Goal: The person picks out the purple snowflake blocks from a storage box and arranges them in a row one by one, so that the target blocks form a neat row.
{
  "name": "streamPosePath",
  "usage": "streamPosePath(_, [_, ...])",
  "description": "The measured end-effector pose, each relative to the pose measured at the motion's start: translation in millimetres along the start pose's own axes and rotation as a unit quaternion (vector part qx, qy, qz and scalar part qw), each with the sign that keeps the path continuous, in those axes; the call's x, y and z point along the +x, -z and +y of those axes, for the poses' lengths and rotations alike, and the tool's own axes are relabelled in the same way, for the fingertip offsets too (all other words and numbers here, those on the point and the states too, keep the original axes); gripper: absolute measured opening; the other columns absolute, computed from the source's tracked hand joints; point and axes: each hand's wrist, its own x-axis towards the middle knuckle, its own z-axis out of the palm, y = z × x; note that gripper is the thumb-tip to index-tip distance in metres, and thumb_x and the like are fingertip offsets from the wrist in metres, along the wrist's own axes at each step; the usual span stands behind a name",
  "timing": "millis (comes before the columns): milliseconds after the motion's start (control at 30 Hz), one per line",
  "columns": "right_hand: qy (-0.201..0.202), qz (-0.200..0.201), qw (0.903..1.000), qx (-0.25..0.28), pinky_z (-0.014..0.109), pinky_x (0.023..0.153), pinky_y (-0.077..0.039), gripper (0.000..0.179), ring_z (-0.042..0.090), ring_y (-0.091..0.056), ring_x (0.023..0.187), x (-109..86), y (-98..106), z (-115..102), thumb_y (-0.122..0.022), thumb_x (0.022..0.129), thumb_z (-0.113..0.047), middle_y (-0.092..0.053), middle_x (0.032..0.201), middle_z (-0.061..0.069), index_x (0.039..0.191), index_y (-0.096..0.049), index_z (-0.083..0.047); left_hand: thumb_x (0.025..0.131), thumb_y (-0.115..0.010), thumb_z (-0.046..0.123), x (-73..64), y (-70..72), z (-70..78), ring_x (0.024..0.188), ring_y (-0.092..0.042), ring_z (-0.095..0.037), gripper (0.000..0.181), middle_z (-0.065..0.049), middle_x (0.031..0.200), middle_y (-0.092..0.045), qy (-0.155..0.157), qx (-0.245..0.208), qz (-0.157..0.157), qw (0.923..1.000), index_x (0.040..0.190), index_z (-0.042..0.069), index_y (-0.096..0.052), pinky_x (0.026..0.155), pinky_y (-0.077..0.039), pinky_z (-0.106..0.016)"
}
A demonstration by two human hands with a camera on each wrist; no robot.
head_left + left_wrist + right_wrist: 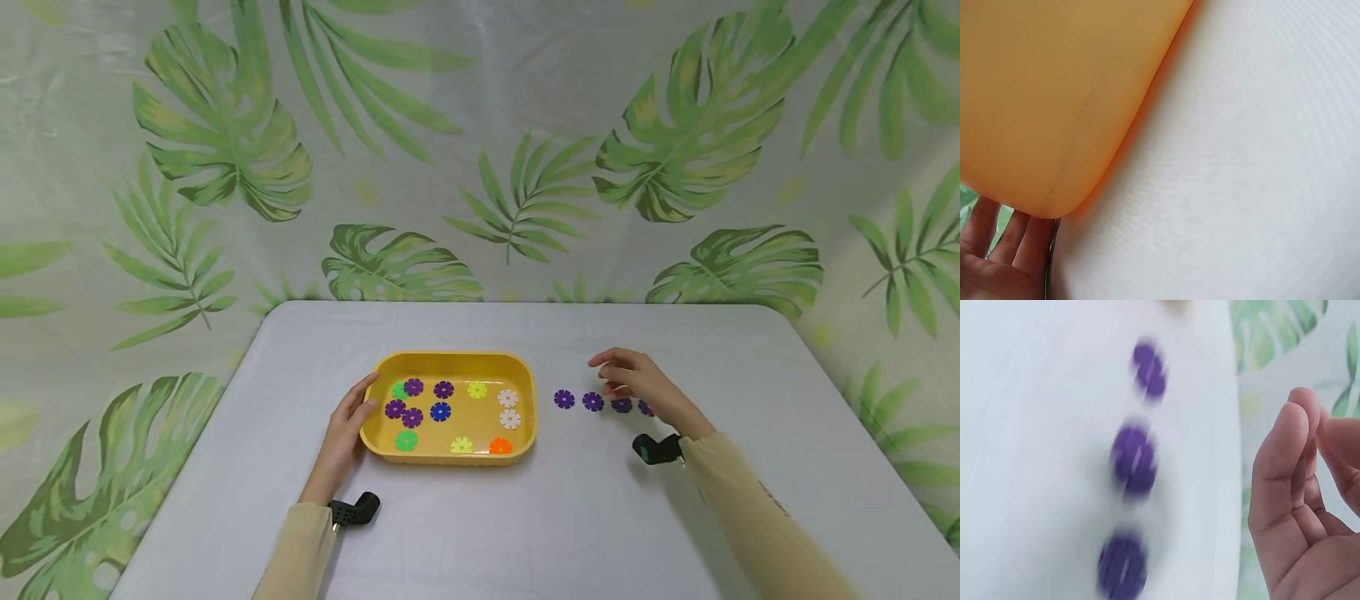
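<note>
In the head view my left hand (350, 423) holds the left end of a yellow tray (450, 457), with the thumb over the rim. The left wrist view shows fingers (1029, 250) against the tray's outer wall (1054, 112). Purple notched discs, snowflake-like, lie in a row right of the tray, including one disc (564, 399) nearest it and another disc (592, 402). Over the row's right part hovers my right hand (637, 382), its fingers loosely bent, nothing showing between thumb and fingertips. It partly covers the discs at the right end.
Inside the tray lie several more discs: purple, a blue disc (440, 412), green, yellow, white and an orange disc (500, 447). The white table (480, 533) ends at the back against a leaf-patterned cloth (525, 208).
</note>
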Motion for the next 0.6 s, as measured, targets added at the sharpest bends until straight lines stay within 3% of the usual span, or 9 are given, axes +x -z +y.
streamPosePath(133, [-0.001,-0.031,0.9986,0.042,0.033,0.077,-0.056,0.031,0.022,-0.057,0.078,20.9,-35,-29,-0.046,0.1,-0.011,-0.052,0.099,0.019,0.124,-0.05,0.008,0.103,-0.044,0.019,0.0,-0.3,1.0,0.142,-0.019,-0.014,0.045,0.003,0.156,-0.023,0.005,-0.007,-0.002,1.0,0.147,0.018,-0.038,0.113,-0.023,-0.032])
streamPosePath(300, [-0.002,-0.082,0.9937,0.076,0.03,0.077,-0.056,0.035,0.025,-0.057,0.082,46.2,-79,-55,-0.048,0.099,-0.012,-0.051,0.115,0.03,0.127,-0.049,0.009,0.103,-0.044,0.017,-3.0,-3.4,10.5,0.142,-0.018,-0.015,0.045,0.002,0.156,-0.021,0.017,-0.013,-0.008,0.9997,0.148,0.017,-0.037,0.113,-0.023,-0.033])
streamPosePath(467, [-0.016,-0.121,0.9887,0.087,0.037,0.084,-0.054,0.036,0.031,-0.058,0.089,68.2,-118,-69,-0.049,0.099,-0.012,-0.05,0.125,0.031,0.129,-0.048,0.01,0.103,-0.043,0.015,-9.2,-6.9,24.7,0.142,-0.018,-0.018,0.046,-0.003,0.157,-0.02,0.022,-0.002,-0.011,0.9997,0.148,0.012,-0.035,0.113,-0.023,-0.035])
streamPosePath(600, [-0.029,-0.146,0.9862,0.074,0.044,0.089,-0.051,0.035,0.039,-0.058,0.097,83.1,-141,-73,-0.048,0.1,-0.013,-0.052,0.127,0.027,0.128,-0.05,0.007,0.103,-0.043,0.015,-10.6,-6.7,27.8,0.142,-0.017,-0.017,0.046,-0.003,0.157,-0.02,0.02,0.004,-0.008,0.9997,0.148,0.011,-0.035,0.113,-0.023,-0.034])
